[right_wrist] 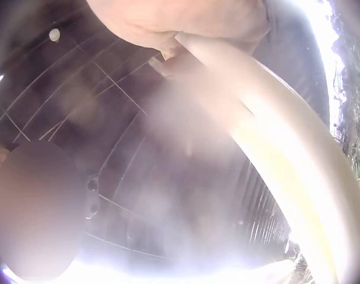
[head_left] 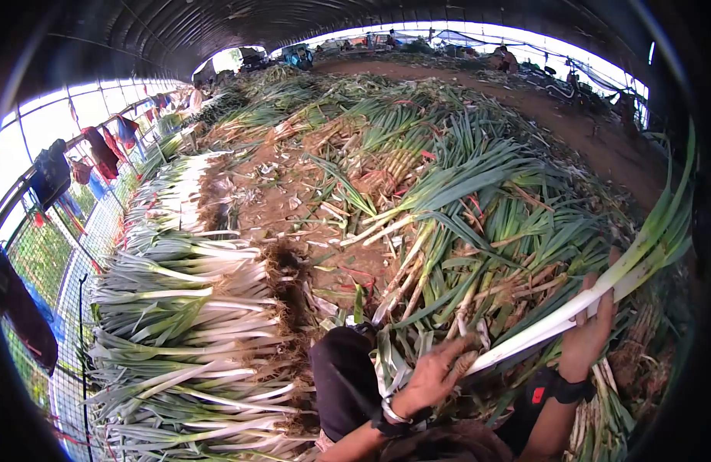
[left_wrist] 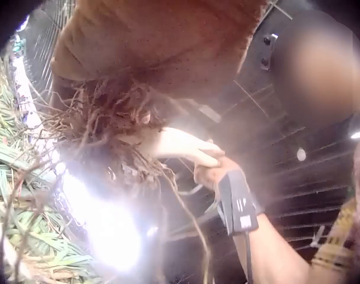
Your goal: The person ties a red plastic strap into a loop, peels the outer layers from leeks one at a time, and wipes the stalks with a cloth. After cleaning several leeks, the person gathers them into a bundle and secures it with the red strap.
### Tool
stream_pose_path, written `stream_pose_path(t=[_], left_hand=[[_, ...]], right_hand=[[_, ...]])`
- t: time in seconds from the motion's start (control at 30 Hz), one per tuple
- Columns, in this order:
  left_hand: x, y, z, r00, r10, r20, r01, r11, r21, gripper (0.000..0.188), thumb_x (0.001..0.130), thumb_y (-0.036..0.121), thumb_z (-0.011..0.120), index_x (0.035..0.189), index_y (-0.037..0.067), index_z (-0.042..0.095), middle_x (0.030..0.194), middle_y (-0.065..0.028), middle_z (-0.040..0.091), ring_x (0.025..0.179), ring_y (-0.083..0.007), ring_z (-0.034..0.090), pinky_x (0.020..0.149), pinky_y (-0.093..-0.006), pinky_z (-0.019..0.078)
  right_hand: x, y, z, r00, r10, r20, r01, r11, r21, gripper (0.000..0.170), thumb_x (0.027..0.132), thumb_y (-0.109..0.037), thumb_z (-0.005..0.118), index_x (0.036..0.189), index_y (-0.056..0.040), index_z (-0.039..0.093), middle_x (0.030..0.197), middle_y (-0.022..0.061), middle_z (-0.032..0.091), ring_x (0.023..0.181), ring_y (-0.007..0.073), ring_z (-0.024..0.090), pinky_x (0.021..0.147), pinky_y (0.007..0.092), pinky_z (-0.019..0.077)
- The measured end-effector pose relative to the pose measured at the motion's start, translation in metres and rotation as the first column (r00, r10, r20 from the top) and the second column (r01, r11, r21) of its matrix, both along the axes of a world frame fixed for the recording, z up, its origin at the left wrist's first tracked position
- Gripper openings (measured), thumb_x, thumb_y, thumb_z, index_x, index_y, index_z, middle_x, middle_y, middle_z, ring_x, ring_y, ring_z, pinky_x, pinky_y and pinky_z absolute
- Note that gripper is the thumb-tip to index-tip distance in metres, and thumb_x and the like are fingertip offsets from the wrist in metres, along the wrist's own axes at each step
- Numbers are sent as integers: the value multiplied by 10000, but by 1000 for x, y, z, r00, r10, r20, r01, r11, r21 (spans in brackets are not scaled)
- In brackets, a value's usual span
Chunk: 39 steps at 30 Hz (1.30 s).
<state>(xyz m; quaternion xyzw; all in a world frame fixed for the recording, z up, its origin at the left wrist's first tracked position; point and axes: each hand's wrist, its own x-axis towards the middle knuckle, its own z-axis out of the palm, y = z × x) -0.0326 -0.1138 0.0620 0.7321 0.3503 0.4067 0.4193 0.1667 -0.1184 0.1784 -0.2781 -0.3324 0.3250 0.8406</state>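
Note:
My right hand grips a pair of leeks partway up their white shanks, with fingers wrapped around them. Their green leaves rise to the upper right, and the shanks slope down toward my left hand. That hand lies at the root end, fingers extended over the roots. In the left wrist view, a shaggy tuft of brown roots hangs close under the palm. The right wrist view shows the pale shanks running down from the curled right hand.
Trimmed leeks lie in a long row at left, roots inward. A tangled heap of leeks covers the ground ahead and right. Brown soil shows between them. Cloths hang on the mesh side fence. Another person is far back.

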Motion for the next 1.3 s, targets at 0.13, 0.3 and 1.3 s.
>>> stream_pose_path(t=[0.13,0.3,1.3], left_hand=[[18,-15,4,985,39,166,-59,991,123,359,797,178,646,1097,12,540,954,-153,574,840,-278,577,732,-310,456],[27,-21,13,965,98,244,-141,976,167,331,766,147,672,1041,0,559,792,-131,534,657,-273,554,587,-308,445],[22,-10,27,884,356,304,-439,857,272,212,726,94,674,878,-31,594,695,-101,557,561,-201,498,514,-268,384]], right_hand=[[-5,2,13,996,-45,83,43,999,22,415,915,-158,432,1311,-69,343,907,68,532,469,30,318,416,168,268],[-19,1,33,955,-133,265,136,991,7,452,922,-189,424,1333,-51,299,1007,54,565,584,28,504,490,150,381],[-37,8,-29,924,220,313,-182,972,-147,679,828,19,504,1351,-68,80,976,126,562,894,172,572,684,264,492]])
